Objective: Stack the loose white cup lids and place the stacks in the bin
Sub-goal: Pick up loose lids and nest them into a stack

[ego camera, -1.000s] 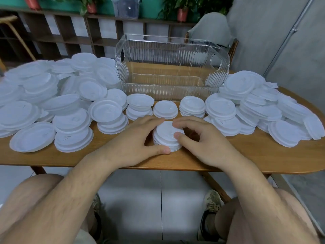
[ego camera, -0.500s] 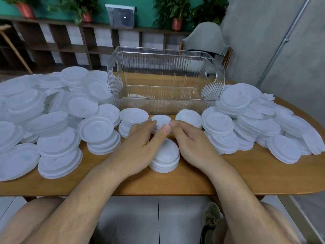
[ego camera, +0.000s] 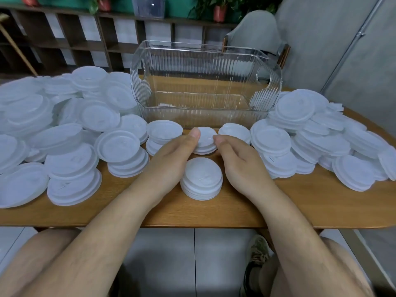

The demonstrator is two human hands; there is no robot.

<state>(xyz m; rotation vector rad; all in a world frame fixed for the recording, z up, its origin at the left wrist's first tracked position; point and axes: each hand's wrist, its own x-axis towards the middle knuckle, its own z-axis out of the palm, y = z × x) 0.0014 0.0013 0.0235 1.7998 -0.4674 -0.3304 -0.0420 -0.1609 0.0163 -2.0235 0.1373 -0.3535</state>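
Note:
A short stack of small white lids (ego camera: 206,139) sits just in front of the clear ribbed bin (ego camera: 203,86). My left hand (ego camera: 171,157) grips its left side with the thumb on its rim, and my right hand (ego camera: 237,161) grips its right side. Closer to me, between my wrists, stands another stack of small lids (ego camera: 202,179), touched by neither hand. The bin holds nothing. Similar small stacks (ego camera: 164,130) (ego camera: 234,130) flank the gripped one.
Heaps of larger white lids cover the wooden table (ego camera: 300,206) on the left (ego camera: 70,133) and on the right (ego camera: 317,133). A chair with a grey cover (ego camera: 255,31) stands behind the bin. Shelves with potted plants line the back wall.
Both hands left the near stack and reached forward to the small stack by the bin, closing on its sides. The near stack now stands free between my wrists.

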